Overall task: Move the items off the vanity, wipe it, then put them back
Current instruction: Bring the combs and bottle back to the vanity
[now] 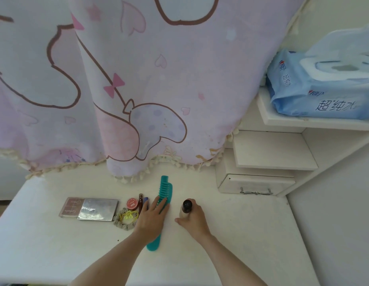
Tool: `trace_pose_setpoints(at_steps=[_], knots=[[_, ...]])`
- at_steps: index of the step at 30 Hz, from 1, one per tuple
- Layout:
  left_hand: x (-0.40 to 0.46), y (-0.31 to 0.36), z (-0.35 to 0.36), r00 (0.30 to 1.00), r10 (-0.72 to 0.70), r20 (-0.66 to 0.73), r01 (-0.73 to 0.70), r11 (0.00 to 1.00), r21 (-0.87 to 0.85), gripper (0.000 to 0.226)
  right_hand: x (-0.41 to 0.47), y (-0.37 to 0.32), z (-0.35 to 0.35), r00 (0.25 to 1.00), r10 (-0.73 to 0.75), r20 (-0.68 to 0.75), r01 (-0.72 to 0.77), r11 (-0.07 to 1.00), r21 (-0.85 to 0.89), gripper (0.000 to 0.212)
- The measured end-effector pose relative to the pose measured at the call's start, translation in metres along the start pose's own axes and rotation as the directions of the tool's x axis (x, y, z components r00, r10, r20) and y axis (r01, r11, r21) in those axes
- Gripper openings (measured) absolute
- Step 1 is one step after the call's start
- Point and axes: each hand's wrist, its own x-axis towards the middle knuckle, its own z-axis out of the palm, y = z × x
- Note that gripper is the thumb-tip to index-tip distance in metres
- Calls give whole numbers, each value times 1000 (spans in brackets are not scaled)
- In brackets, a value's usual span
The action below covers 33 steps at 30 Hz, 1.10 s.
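Setting: a white vanity (231, 234) stands under a pink cartoon-print curtain (138, 79), whose fringed hem hangs over the vanity's back edge; white shelves (274, 149) step up at the back right corner, with a small drawer (256, 183) below them.
Wipes: a blue pack of wet wipes (324, 89) sits on the top shelf, off the vanity, probably handy for the wiping step.
Row of items: the items lie in a loose row across the middle of the vanity, all within one reach.
Left hand: the left hand (151, 220) lies flat on the teal comb (164, 195), fingers straight and together over the teeth, not curled round it; handle end points toward the front edge.
Right hand: the right hand (193, 218) grips a small dark-capped bottle (186, 207) upright, fingers wrapped round the body, cap clear above them.
Left of the comb: a red round tin (132, 203), a brown tube (140, 203), a scrunchie with yellow hair ties (125, 218), then a makeup palette (89, 209) nearest the left edge.
Stage: whether items are leaving or returning, I cannot tell.
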Motion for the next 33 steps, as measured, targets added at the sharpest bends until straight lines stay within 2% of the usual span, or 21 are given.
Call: trace_pose_setpoints(at_steps=[4, 12, 15, 18, 21, 22, 24, 26, 29, 31, 33], knots=[[-7, -1, 0, 999, -49, 13, 49, 999, 9, 54, 1, -7, 7, 998, -38, 42, 43, 992, -122, 40], [-19, -10, -5, 994, -111, -6, 110, 993, -44, 57, -1, -31, 28, 991, -38, 131, 54, 991, -122, 50], [-26, -12, -6, 986, -125, -108, 114, 988, -101, 64, -3, -27, 26, 985, -55, 164, 82, 983, -164, 59], [-31, -17, -1, 972, -111, -209, 99, 993, -66, 70, -13, -14, 6, 968, -121, 218, 170, 960, -224, 75], [-31, -25, -4, 956, -86, -280, 74, 996, -53, 72, -21, 3, -19, 948, -178, 266, 286, 843, -456, 76], [-31, -29, -6, 954, -67, -291, 56, 997, -46, 73, -25, 6, -26, 950, -184, 253, 297, 788, -539, 75], [-26, -37, -16, 957, -28, -290, 23, 1000, -22, 76, -33, 6, -34, 971, -209, 117, 231, 685, -691, 74], [-17, -41, -32, 946, 24, -324, -31, 999, -17, 75, -40, 6, -38, 986, -169, 14, 126, 677, -725, 73], [-3, -39, -64, 908, 138, -395, -152, 988, -6, 60, -49, 8, -43, 996, -70, -50, 9, 672, -741, 70], [2, -33, -85, 881, 205, -427, -221, 975, 12, 60, -61, 2, -47, 986, -37, -163, -100, 651, -753, 67], [5, -21, -102, 819, 331, -469, -341, 938, 65, 60, -79, -3, -49, 950, 40, -308, -256, 664, -702, 66]])
